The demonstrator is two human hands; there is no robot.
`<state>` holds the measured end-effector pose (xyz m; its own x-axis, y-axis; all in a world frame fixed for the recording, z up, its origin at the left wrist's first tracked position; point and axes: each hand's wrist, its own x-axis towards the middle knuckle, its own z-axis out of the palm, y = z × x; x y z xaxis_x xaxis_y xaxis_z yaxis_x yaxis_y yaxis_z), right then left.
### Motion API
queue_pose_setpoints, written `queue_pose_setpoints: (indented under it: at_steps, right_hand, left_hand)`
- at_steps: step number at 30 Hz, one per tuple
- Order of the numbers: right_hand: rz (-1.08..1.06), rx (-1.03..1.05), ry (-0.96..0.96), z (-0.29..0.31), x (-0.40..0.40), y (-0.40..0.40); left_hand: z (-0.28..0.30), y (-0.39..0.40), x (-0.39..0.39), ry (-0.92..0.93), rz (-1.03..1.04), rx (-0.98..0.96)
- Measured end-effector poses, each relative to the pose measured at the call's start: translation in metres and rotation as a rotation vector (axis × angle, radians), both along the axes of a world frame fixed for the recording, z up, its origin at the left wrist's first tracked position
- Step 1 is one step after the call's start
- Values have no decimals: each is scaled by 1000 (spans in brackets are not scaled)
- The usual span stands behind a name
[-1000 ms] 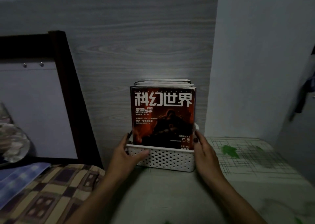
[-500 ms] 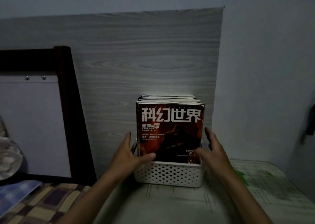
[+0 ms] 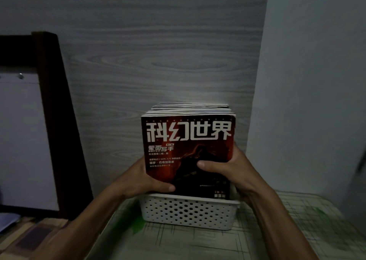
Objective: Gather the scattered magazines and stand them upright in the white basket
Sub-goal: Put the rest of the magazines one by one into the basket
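The stack of magazines [image 3: 188,151], its front cover dark red with large white characters, stands upright in the white perforated plastic basket [image 3: 189,212], and you clasp it from both sides. Your left hand [image 3: 142,178] grips the stack's left edge, thumb curled across the lower cover just above the basket rim. Your right hand [image 3: 227,166] grips the right edge, thumb laid across the cover's middle. The basket sits on the pale tabletop with green line pattern [image 3: 277,230], close to the grey wood-grain panel [image 3: 158,61] behind it. The plain grey wall [image 3: 316,81] rises just right of your right hand, leaving little room there. Left of the basket the tabletop ends near a chequered cloth [image 3: 39,236]; open tabletop lies in front.
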<state>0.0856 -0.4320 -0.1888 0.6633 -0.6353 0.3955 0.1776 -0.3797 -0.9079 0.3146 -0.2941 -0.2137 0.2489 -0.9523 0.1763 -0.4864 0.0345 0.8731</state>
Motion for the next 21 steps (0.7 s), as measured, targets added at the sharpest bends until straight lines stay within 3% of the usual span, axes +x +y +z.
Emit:
queue_pose_setpoints:
  at_steps: [9,15,21]
  right_hand:
    - [-207,-2,-52,-12,8,2]
    - [-157,-40,62,-17,4,-9]
    - [-140,23,0,-22,-6,-8]
  left_hand:
    - [3,-7,6,-104,-8,56]
    - [2,-18,8,-82,-3,30]
    - [-6,-14,8,-70,16,11]
